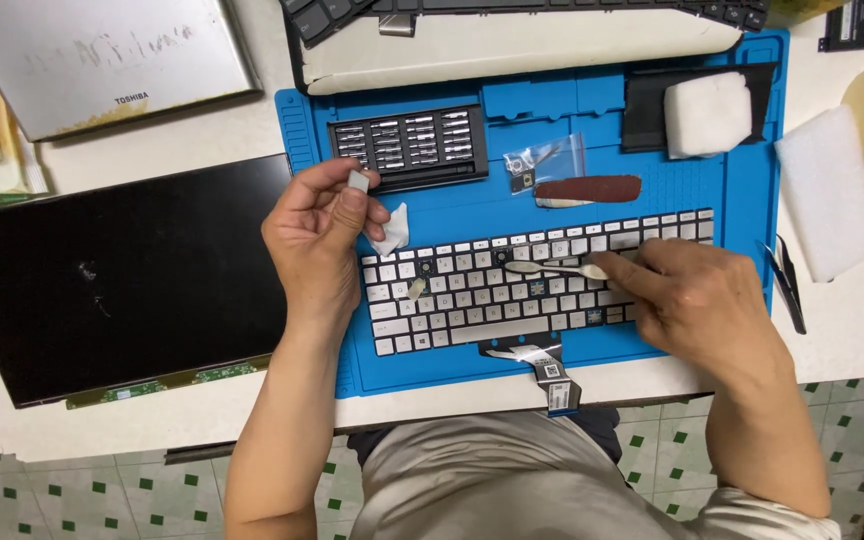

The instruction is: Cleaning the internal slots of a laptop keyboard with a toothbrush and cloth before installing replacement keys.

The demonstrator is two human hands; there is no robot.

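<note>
Left hand (pixel 320 232) pinches a pale keycap (pixel 358 181) plus a wad of tissue (pixel 392 230); right hand (pixel 697 300) grips a swab-like stick (pixel 555 268) against the keyboard (pixel 492 300) on the blue mat (pixel 752 180). Looks early: a few caps off, most keys seated.

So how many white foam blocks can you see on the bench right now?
2. One foam block sits on the black tray at the blue mat's top right corner; the other foam block lies on the table just right of the mat. More may be hidden.
</note>
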